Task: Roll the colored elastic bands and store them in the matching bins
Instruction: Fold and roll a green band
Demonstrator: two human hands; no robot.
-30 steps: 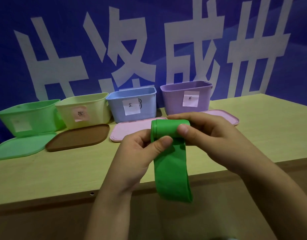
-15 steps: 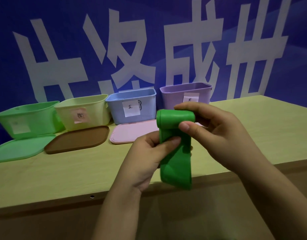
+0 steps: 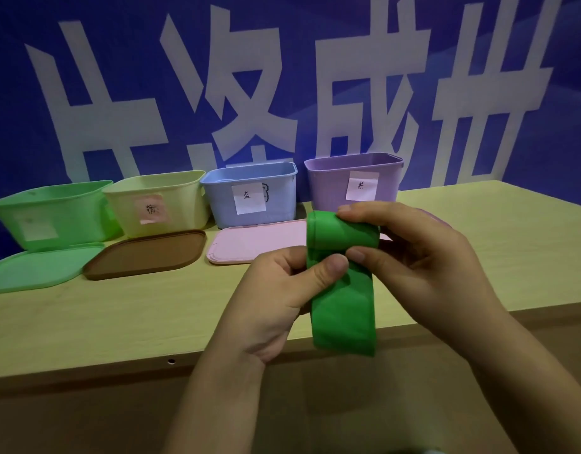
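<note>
Green elastic band held in air above front edge of table, upper part rolled, tail hanging. Left hand pinches band below roll; right hand grips roll. Green bin, yellow bin, blue bin, purple bin along back edge, lids off.

A deep blue wall fills the back of the room, printed with 4 large white characters. In front of it stands a pale wooden table with a darker brown front edge. The light is dim and bluish.
</note>
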